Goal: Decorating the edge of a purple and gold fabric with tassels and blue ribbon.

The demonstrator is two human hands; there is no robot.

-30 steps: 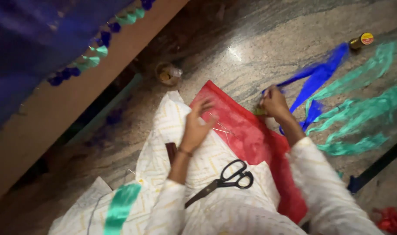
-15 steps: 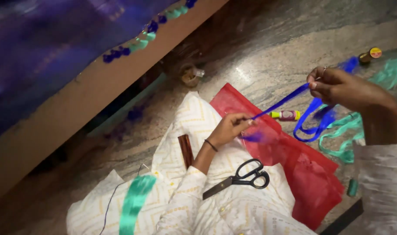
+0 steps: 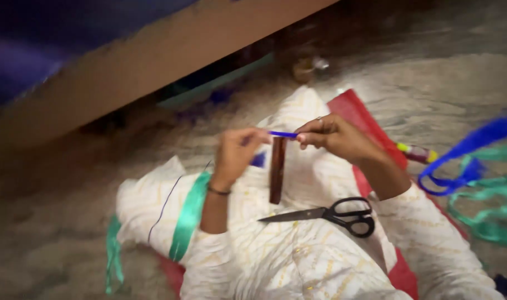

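Observation:
My left hand (image 3: 235, 153) and my right hand (image 3: 330, 136) pinch a thin blue ribbon (image 3: 283, 134) stretched short between them, above my lap. Just below the ribbon a brown flat stick (image 3: 276, 169) lies upright on my white patterned clothing (image 3: 298, 244). Black scissors (image 3: 325, 214) lie shut on my lap, handles to the right. A loose loop of blue ribbon (image 3: 469, 158) trails on the floor at the right.
A red cloth (image 3: 359, 111) lies under my legs on the stone floor. A green ribbon (image 3: 188, 216) drapes over my left knee, and more green ribbon (image 3: 487, 211) lies at the right. A glue stick (image 3: 415, 152) and a small jar (image 3: 306, 68) sit nearby. A wooden bed edge (image 3: 153, 61) crosses the top.
My hands came together over my lap, so the blue ribbon between them is now short. The view swung, shifting the floor items to the right.

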